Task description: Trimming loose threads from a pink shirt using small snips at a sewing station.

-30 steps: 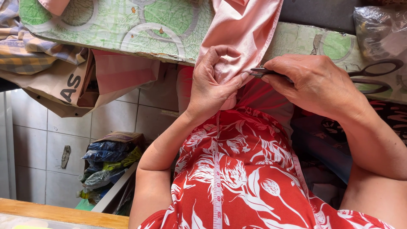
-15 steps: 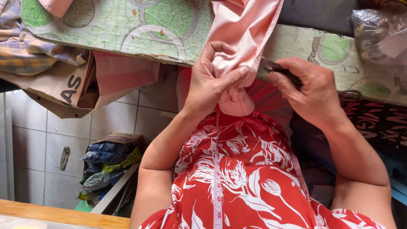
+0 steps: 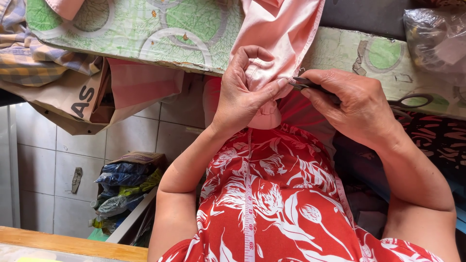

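The left hand [image 3: 242, 92] is closed on a fold of soft pale pink cloth [image 3: 276, 34], thumb and fingers pinching its bunched lower edge, which hangs down over the rim of a table covered in green-and-white patterned oilcloth [image 3: 145, 29]. The right hand [image 3: 354, 109] is wrapped around a pair of dark metal scissors [image 3: 310, 85], whose tip touches the pink cloth just beside the left thumb; whether the blades are parted cannot be told, since the fingers cover most of them. A dark loop handle [image 3: 412, 102] lies on the table just beyond the right hand, and whether it belongs to the same scissors is not clear. Both forearms rise from a lap in a red dress with white flowers [image 3: 272, 204], over which a white measuring tape [image 3: 249, 208] hangs. At the upper right sits a clear plastic bag [image 3: 437, 39]; at the left, a brown paper bag [image 3: 73, 102] hangs under the table edge, above a grey tiled floor [image 3: 39, 165].
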